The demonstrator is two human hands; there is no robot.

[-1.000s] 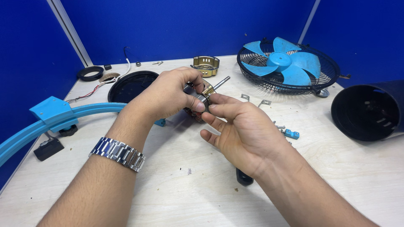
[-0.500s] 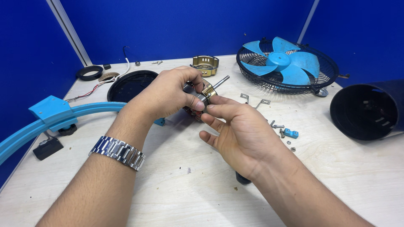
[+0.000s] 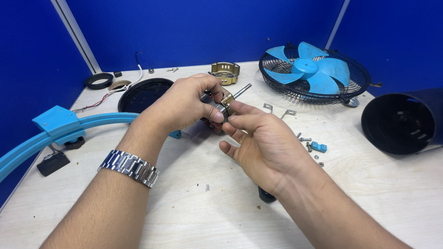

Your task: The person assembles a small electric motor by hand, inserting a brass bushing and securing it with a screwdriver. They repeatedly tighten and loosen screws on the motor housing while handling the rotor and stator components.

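Blue partition walls frame a pale worktop (image 3: 194,216) where the left hand (image 3: 184,103) and right hand (image 3: 260,143) clamp a small motor (image 3: 221,103), its steel shaft (image 3: 242,90) pointing toward the blue fan (image 3: 314,69) beyond, loose screws (image 3: 307,140) just right, apparently mid-disassembly, steady fingers needed.

Fan (image 3: 314,74) right of bracket (image 3: 225,71)

Both hands hide most of the motor (image 3: 220,110); only its shaft shows
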